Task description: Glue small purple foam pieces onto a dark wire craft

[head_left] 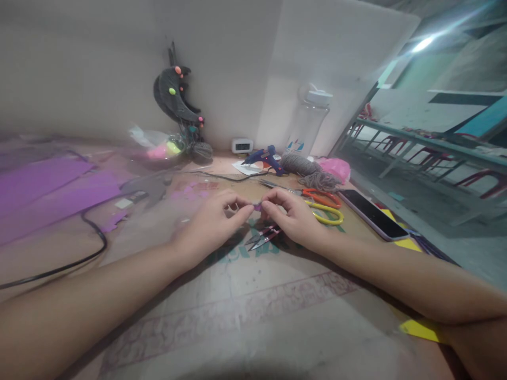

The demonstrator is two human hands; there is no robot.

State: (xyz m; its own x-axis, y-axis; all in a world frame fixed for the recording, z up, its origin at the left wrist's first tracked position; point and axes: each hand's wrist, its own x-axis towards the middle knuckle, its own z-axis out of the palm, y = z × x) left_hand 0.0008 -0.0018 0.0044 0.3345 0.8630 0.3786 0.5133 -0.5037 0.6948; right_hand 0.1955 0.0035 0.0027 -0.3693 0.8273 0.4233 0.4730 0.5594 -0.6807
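Note:
Between my two hands is a tiny purple piece [257, 207], too small to make out well; it looks like the purple sheets on the left. My left hand [222, 216] pinches it from one side with thumb and forefinger. From the other side my right hand [290, 214] grips it the same way. Thread snips [262, 237] lie on the cardboard just below my right hand, their handles partly hidden under it. Beyond that hand are scissors with yellow handles [330, 215] and a tool with orange handles [322, 198].
Purple sheets [59, 184] and a black cable [101, 232] lie on the left. At the back stand a blue glue gun [265, 157], grey yarn [304, 168], a small clock [242, 145] and a clear bottle [309, 124]. A phone [372, 214] rests right. A dark crescent ornament [172, 97] hangs behind.

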